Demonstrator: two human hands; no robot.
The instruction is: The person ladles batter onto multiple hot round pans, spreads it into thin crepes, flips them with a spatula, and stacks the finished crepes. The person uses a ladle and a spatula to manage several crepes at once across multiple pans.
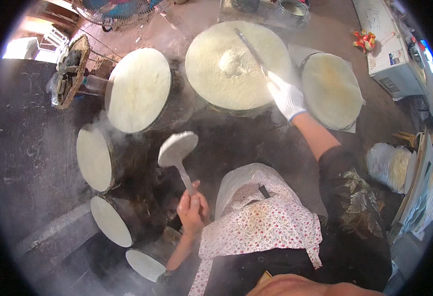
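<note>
Head view: gripping a ladle left of the apron, with left hand closed round its handle; and with gloved right hand curled tight, holding a blade over the largest batter round, perhaps touching.

Matt white knit cloth of a glove covers the right fingers, and the flat blade reaching out beyond them is smooth, shiny metal, over a batter round that looks matt and finely grainy. Just ahead of the bare left fingers, the ladle looks like metal under a pale coating, while to their right hangs an apron of soft, matt printed cloth. Well beyond them, at far left, a basket shows a rough, woven rim.
</note>
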